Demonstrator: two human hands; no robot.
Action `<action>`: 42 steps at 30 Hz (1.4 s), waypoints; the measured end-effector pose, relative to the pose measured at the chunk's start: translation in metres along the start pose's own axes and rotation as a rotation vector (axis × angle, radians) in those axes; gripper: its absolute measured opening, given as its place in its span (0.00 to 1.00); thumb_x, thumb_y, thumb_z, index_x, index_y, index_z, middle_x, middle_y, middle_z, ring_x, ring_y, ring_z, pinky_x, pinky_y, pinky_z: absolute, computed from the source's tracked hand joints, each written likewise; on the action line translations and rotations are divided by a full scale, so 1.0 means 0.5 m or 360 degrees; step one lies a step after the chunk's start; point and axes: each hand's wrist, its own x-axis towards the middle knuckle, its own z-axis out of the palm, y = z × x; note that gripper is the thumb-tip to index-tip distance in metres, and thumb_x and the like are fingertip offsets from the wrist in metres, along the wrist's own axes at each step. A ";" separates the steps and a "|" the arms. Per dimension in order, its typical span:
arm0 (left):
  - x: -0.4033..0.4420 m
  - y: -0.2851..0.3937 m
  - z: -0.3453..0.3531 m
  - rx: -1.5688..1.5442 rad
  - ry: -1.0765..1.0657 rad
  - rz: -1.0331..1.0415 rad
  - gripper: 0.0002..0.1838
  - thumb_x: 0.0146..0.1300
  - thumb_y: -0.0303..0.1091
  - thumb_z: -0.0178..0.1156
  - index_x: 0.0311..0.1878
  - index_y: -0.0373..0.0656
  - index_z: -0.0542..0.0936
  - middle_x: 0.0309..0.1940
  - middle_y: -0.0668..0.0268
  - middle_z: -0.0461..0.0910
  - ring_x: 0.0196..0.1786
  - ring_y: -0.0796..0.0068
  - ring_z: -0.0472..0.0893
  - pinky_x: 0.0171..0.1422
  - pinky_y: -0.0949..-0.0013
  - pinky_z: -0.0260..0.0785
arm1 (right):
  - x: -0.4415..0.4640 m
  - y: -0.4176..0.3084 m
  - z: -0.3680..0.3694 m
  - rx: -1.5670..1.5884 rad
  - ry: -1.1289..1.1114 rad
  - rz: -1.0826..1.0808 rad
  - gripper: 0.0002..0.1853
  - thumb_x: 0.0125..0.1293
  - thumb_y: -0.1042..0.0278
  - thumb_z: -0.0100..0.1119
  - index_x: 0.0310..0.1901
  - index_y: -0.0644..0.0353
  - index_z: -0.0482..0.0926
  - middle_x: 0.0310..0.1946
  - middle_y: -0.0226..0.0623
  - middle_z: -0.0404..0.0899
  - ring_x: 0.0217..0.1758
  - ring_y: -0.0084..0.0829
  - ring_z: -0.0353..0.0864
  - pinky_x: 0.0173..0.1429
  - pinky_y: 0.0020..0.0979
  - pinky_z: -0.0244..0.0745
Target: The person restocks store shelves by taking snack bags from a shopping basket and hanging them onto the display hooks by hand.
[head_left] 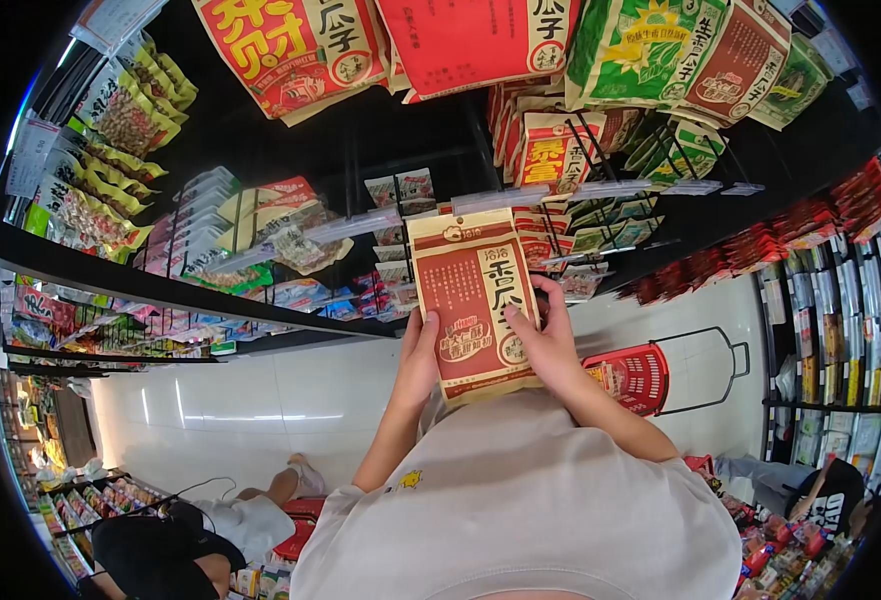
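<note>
A brown-red and tan bag of sunflower seeds [457,290] is held upright in front of my chest, its printed front turned up toward me. My left hand [419,352] grips the bag's lower left edge. On the other side, my right hand [550,335] holds the right edge, with the thumb lying across the front near the black lettering. The fingers behind the bag are hidden. Just beyond its top edge runs a shelf rail [600,190] with hanging packets.
Large seed bags [480,45] hang overhead on the shelf. Snack packets [130,110] fill the left racks. A red shopping basket [645,380] with a black handle stands on the floor to the right. Other people [170,550] are at the lower left and lower right.
</note>
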 end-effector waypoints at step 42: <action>0.292 -0.296 0.384 0.1088 -0.0196 0.1180 0.30 0.60 0.33 0.67 0.57 0.32 0.60 0.45 0.52 0.73 0.46 0.65 0.77 0.52 0.63 0.71 | 0.214 -0.007 -0.398 0.0083 0.0906 -0.0562 0.15 0.74 0.62 0.52 0.49 0.67 0.71 0.40 0.35 0.80 0.42 0.20 0.74 0.49 0.26 0.72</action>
